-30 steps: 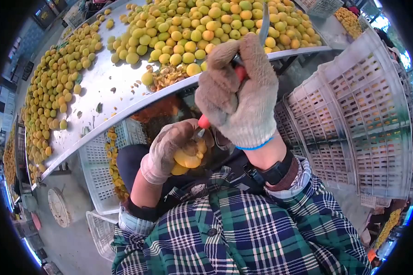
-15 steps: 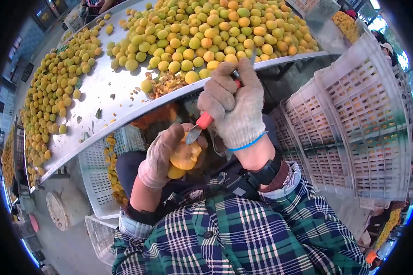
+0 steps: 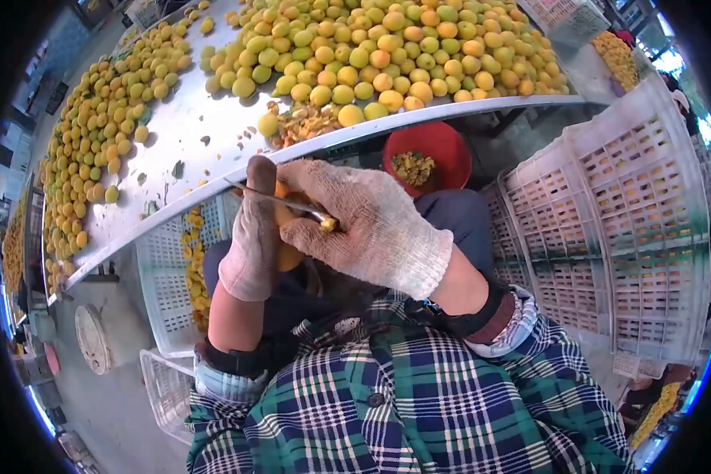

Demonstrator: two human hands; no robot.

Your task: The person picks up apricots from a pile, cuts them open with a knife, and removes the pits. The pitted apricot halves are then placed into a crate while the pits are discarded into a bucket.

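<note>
Yellow-orange fruit [image 3: 289,257] pinched in your left hand's [image 3: 253,229] grip; right hand's [image 3: 367,225] grip closed round knife [image 3: 280,201], blade across fruit, near table [image 3: 162,189].

Can't really make out the yellow-orange fruit [image 3: 289,257], gloved fingers cover most of it. Big yellow-green fruit pile [image 3: 379,55] gets cut off up top.

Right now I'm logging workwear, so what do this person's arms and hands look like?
The left hand and right hand wear off-white knitted gloves, stained brown towards the fingers. Each forearm has a black band; the right adds a brown band. Pale blue cuffs edge plaid sleeves in green, navy and white.
</note>
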